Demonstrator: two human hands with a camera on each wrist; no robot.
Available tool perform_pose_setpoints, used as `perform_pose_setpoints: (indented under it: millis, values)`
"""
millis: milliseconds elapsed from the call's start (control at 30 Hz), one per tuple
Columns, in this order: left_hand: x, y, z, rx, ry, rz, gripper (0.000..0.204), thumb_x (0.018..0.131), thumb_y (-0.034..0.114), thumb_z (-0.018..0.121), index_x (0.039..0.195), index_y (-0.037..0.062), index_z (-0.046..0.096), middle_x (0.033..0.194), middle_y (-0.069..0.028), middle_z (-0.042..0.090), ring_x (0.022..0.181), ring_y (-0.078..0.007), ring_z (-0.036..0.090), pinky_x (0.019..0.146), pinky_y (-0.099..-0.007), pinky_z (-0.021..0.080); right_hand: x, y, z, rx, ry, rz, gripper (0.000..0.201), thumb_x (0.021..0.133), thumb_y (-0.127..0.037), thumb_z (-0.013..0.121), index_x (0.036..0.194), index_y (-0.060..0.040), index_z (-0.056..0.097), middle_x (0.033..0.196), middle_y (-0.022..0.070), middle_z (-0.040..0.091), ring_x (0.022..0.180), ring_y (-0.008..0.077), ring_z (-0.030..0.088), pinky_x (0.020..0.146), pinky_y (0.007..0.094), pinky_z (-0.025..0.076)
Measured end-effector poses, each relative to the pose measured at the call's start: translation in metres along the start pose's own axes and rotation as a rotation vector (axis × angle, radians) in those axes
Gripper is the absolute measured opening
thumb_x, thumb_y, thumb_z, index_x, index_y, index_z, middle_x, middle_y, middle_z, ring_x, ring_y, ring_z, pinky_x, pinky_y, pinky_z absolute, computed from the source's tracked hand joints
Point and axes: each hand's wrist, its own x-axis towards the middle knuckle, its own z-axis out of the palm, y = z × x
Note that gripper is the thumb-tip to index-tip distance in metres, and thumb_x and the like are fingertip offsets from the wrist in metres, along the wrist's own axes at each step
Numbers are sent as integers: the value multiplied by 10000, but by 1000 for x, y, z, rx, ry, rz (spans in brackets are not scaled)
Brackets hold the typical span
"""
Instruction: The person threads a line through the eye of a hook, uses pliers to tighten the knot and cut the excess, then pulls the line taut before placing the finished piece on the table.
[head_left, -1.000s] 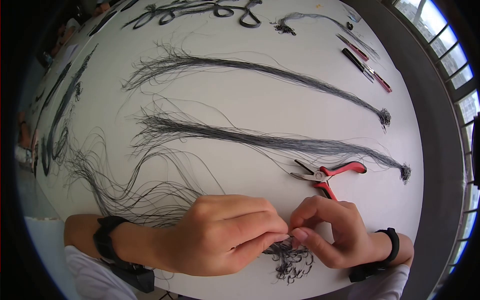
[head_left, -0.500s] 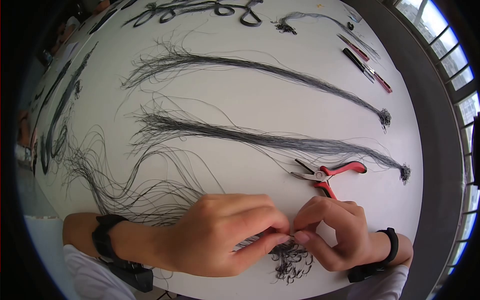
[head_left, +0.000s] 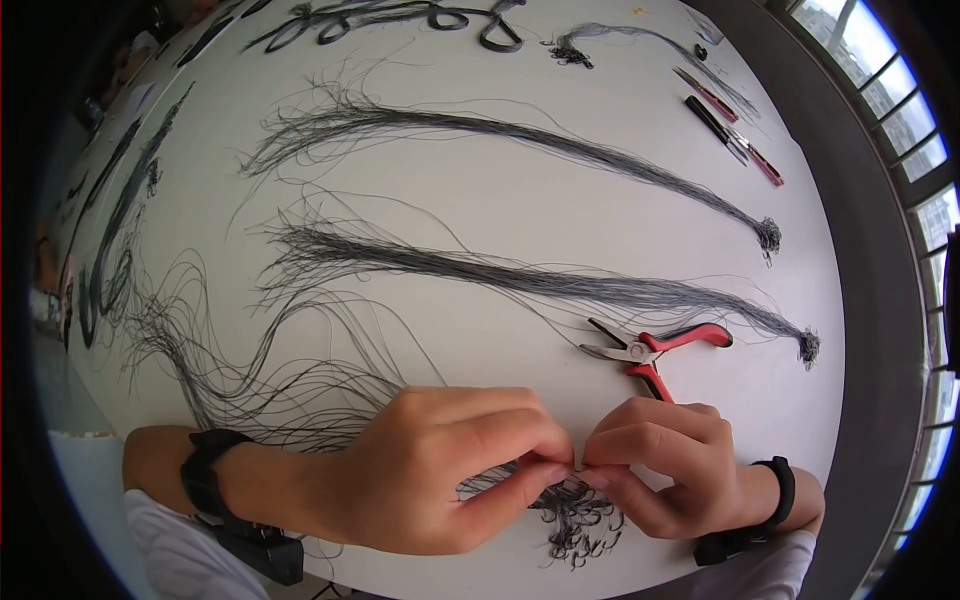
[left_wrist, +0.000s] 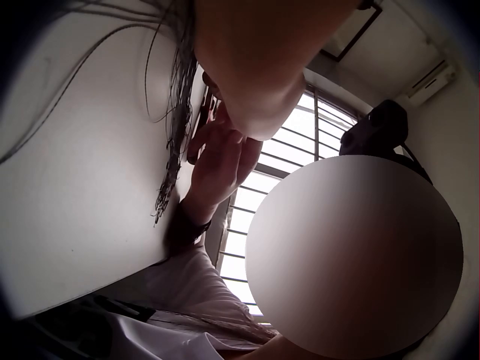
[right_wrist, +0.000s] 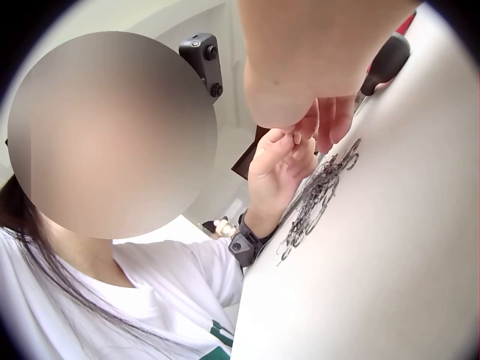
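Low in the head view, my left hand (head_left: 460, 470) and right hand (head_left: 665, 465) meet fingertip to fingertip. Thumb and index finger of each pinch at a thin dark strand, mostly hidden between the tips. Just below lies a cluster of black hook-shaped ends (head_left: 580, 535) on the table. Its long wavy strands (head_left: 310, 435) run out leftward from behind my left hand. In the right wrist view the curled hook ends (right_wrist: 319, 199) lie beside the joined fingers. Red-handled pliers (head_left: 638, 352) rest with jaws apart, just beyond my right hand.
Two long bundles of dark strands, a nearer one (head_left: 520, 280) and a farther one (head_left: 550, 145), stretch across the white table (head_left: 560, 215). Slim tools (head_left: 715, 120) lie at the far right. More dark loops (head_left: 440, 20) sit along the back edge, and others at the left.
My fingertips stay together and shift only slightly; the right hand's fingers have closed in a little toward the left. The bundles and pliers have not moved.
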Motion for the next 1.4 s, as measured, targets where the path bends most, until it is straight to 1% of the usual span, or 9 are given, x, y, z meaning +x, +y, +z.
perform_pose_setpoints:
  millis: [67,233,367,433,567,767,1100,1267,1400]
  values:
    - [-1,1,-1,-22,-13,-49,113,726,-39,663,814,23,631,725,-43,614,502,-93,516,427,-215,379,0,0,0,-50,5,-24,200,690,23,676,869,-30,605,715,46,562,525,144,534,410,244,399]
    - [-1,2,-3,-55,-30,-102,118,733,-30,664,831,30,639,727,-38,617,480,-83,488,414,-210,358,-3,6,1,-272,54,-278,281,655,20,672,927,-31,626,736,42,570,488,130,510,385,234,377]
    - [1,2,-2,-33,-41,-58,122,734,-16,667,842,34,641,733,-37,622,481,-86,489,415,-207,361,-2,1,-2,-261,62,-270,235,663,31,673,887,-21,623,716,51,578,477,126,513,379,236,376]
    - [1,1,-2,-54,-28,-26,119,742,-9,654,850,38,643,739,-38,626,482,-89,493,416,-210,365,-1,-2,0,-49,93,-65,177,673,54,663,830,-3,606,679,62,577,485,124,527,385,241,380]
    - [0,2,-3,-26,-33,-20,116,750,-13,632,855,37,644,741,-39,627,487,-92,500,416,-213,372,-1,-4,-4,179,29,131,77,752,71,623,806,30,585,669,73,593,494,132,552,425,231,426]
    - [0,2,-4,-14,-47,-15,123,751,-17,622,862,34,643,742,-48,629,500,-98,517,420,-216,390,-2,-5,-6,298,-13,245,24,795,61,598,808,43,587,652,75,594,502,119,555,462,227,446]
    - [0,0,-1,81,-30,92,147,700,-6,699,822,39,630,728,-46,628,568,-140,605,459,-241,449,0,-7,-7,311,-76,239,35,796,59,591,827,45,584,659,79,586,496,133,547,452,229,442]
    - [-1,0,2,100,21,101,148,698,-17,704,811,40,628,716,-47,619,530,-129,575,440,-235,427,0,-2,1,-79,19,-110,155,694,64,653,826,16,589,682,57,569,475,145,526,403,232,425]
    - [-2,2,0,6,-7,-41,130,720,-34,686,817,31,628,718,-41,615,480,-91,505,413,-216,375,-2,4,4,-177,67,-227,199,647,33,684,824,1,599,675,45,559,473,126,517,385,230,411]
